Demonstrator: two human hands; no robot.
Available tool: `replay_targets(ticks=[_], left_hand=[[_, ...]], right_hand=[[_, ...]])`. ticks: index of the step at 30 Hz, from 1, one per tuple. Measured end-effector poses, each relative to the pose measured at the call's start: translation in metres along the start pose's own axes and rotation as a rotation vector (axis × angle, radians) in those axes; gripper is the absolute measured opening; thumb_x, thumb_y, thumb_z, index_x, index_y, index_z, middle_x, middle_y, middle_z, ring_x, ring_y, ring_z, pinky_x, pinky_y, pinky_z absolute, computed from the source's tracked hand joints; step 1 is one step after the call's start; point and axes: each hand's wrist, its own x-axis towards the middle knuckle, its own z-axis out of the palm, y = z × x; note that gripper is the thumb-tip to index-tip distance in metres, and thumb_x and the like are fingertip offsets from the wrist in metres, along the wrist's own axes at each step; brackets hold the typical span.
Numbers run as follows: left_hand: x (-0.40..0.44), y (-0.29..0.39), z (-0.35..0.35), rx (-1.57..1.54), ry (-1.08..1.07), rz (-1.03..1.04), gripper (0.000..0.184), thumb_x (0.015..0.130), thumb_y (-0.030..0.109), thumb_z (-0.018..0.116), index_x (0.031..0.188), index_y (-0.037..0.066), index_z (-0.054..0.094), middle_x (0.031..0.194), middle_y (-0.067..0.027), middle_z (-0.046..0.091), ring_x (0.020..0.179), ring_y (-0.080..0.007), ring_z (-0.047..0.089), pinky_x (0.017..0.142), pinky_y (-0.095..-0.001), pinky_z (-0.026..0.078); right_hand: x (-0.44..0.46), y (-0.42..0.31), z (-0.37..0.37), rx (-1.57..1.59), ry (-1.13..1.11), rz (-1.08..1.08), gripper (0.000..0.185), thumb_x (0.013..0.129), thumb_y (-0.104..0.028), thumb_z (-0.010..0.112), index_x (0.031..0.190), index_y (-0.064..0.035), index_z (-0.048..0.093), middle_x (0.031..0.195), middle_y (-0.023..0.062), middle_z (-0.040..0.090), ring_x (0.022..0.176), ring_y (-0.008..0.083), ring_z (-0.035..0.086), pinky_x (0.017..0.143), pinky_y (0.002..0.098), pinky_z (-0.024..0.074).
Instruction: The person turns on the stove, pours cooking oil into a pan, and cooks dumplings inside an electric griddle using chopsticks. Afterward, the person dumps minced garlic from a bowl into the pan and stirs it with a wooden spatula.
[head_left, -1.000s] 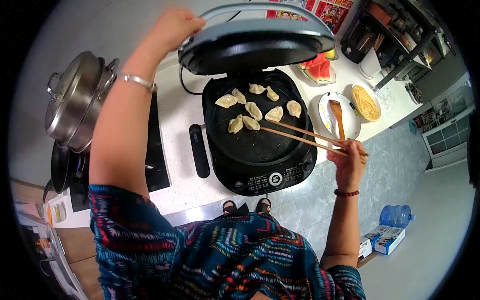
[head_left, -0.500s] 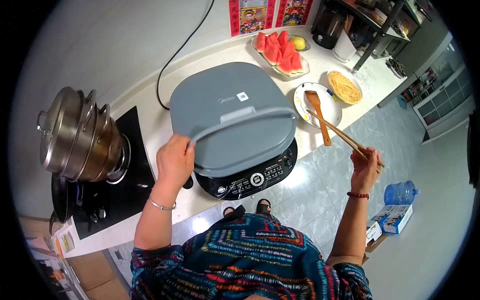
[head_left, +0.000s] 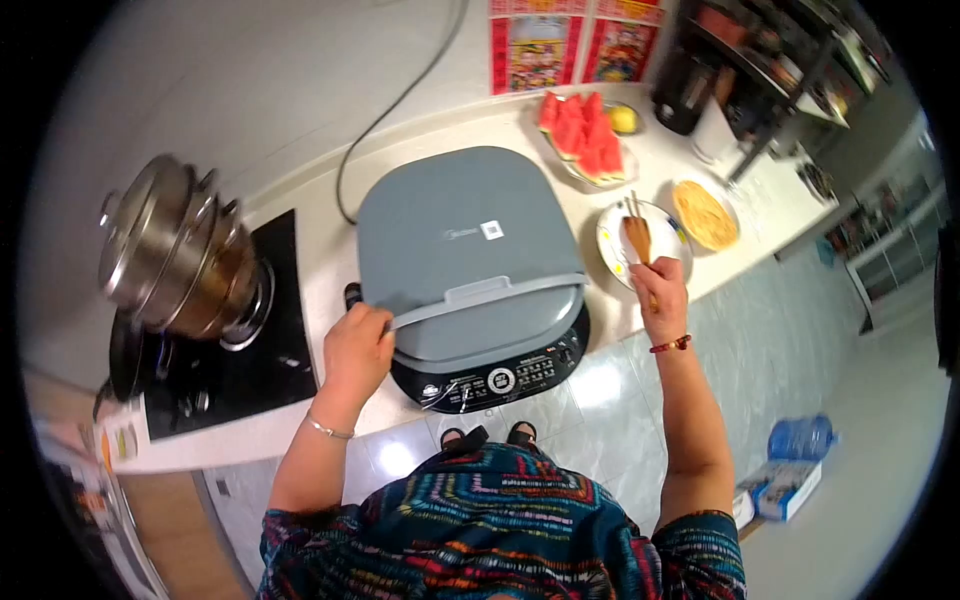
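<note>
A grey-lidded electric griddle (head_left: 465,215) stands on the counter with its lid down. My left hand (head_left: 358,350) is closed around the left end of the lid's handle (head_left: 490,300). On the right, my right hand (head_left: 662,288) is over the near edge of a white patterned plate (head_left: 676,232), its fingers closed round the handle of a wooden spatula (head_left: 637,238). Chopsticks (head_left: 630,203) lie along the spatula, tips pointing away from me. The fingers hide their other ends, so whether I grip them too cannot be made out.
A flatbread on a plate (head_left: 705,213) lies right of the patterned plate. Behind are watermelon slices (head_left: 580,140) in a dish and a yellow fruit (head_left: 622,119). At left a steel steamer pot (head_left: 185,250) stands on the black stove (head_left: 250,385). A power cord (head_left: 385,115) runs along the wall.
My right hand has moved forward and left to the plate, onto the spatula. The chopsticks have swung from slanting left to pointing away. My left hand stays on the lid handle.
</note>
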Motion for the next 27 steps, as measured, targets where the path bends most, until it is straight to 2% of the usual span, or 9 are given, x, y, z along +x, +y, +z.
replay_targets(ticks=[9,12,14,15,17,20,24,26,27], left_hand=[[-0.015,0.015,-0.002,-0.003,0.032,-0.081,0.021,0.061,0.003,0.061,0.081,0.007,0.058,0.081,-0.0069,0.053,0.073,-0.0264,0.055,0.062,-0.0346,0.047],[-0.021,0.019,0.0,0.045,0.016,-0.12,0.025,0.059,0.004,0.06,0.084,0.008,0.057,0.085,-0.0053,0.054,0.077,-0.025,0.056,0.063,-0.0341,0.048],[-0.024,0.019,0.0,0.06,0.0,-0.085,0.024,0.06,0.005,0.059,0.085,0.009,0.057,0.088,-0.0052,0.054,0.08,-0.0245,0.056,0.062,-0.0342,0.047],[-0.025,0.02,-0.003,0.061,0.0,-0.066,0.023,0.061,0.006,0.058,0.084,0.008,0.057,0.087,-0.0054,0.054,0.079,-0.0244,0.056,0.062,-0.0344,0.047],[-0.028,0.021,-0.005,0.081,0.033,-0.036,0.025,0.061,0.004,0.055,0.086,0.009,0.058,0.087,-0.0048,0.054,0.079,-0.0236,0.056,0.062,-0.0336,0.047],[-0.033,0.02,-0.008,0.116,-0.028,-0.071,0.029,0.062,0.002,0.054,0.09,0.009,0.057,0.09,-0.0053,0.054,0.081,-0.023,0.056,0.063,-0.0327,0.048],[-0.041,0.02,-0.01,0.083,0.028,-0.119,0.033,0.063,0.002,0.053,0.095,0.009,0.056,0.093,-0.0057,0.053,0.082,-0.0218,0.056,0.063,-0.0314,0.048],[-0.047,0.017,-0.012,0.092,0.033,-0.141,0.033,0.064,0.002,0.053,0.096,0.008,0.056,0.094,-0.006,0.053,0.083,-0.021,0.057,0.063,-0.0304,0.048],[-0.05,0.015,-0.015,0.1,0.039,-0.151,0.033,0.064,0.002,0.053,0.096,0.008,0.056,0.094,-0.006,0.053,0.083,-0.021,0.057,0.063,-0.0304,0.048]], right_hand=[[0.016,0.049,0.037,-0.272,-0.247,-0.2,0.008,0.069,-0.002,0.056,0.077,-0.003,0.058,0.08,0.0141,0.052,0.075,0.0288,0.054,0.062,0.0369,0.0444],[0.018,0.053,0.045,-0.031,-0.396,0.235,0.012,0.074,-0.005,0.048,0.081,-0.0003,0.057,0.084,0.0159,0.052,0.076,0.0295,0.053,0.064,0.0362,0.0453],[0.017,0.068,0.05,-0.282,-0.481,-0.018,0.009,0.073,-0.006,0.05,0.08,-0.0013,0.055,0.086,0.0154,0.052,0.078,0.0309,0.052,0.065,0.0374,0.045],[0.012,0.085,0.058,-0.336,-0.317,-0.316,0.008,0.075,-0.008,0.048,0.078,-0.0014,0.051,0.078,0.0137,0.051,0.068,0.0279,0.052,0.056,0.0353,0.0446],[0.024,0.037,0.048,0.319,-0.421,0.598,0.014,0.08,-0.016,0.04,0.08,-0.0022,0.044,0.065,0.0104,0.046,0.05,0.0228,0.046,0.046,0.0334,0.0406],[0.023,0.047,0.048,0.204,-0.399,0.291,0.014,0.08,-0.013,0.043,0.084,0.0003,0.046,0.073,0.014,0.05,0.054,0.0243,0.051,0.044,0.0327,0.0422],[0.028,0.033,0.042,0.243,-0.487,0.447,0.016,0.079,-0.009,0.044,0.089,0.0032,0.047,0.08,0.0167,0.053,0.058,0.026,0.054,0.045,0.0335,0.0452],[0.019,0.086,0.056,0.121,-0.432,0.13,0.019,0.08,-0.013,0.044,0.091,0.0023,0.048,0.078,0.0152,0.052,0.056,0.0239,0.054,0.044,0.0317,0.0443],[0.025,0.057,0.045,0.254,-0.47,0.343,0.021,0.081,-0.017,0.045,0.09,0.002,0.048,0.075,0.0134,0.05,0.061,0.0225,0.054,0.047,0.0313,0.0442]])
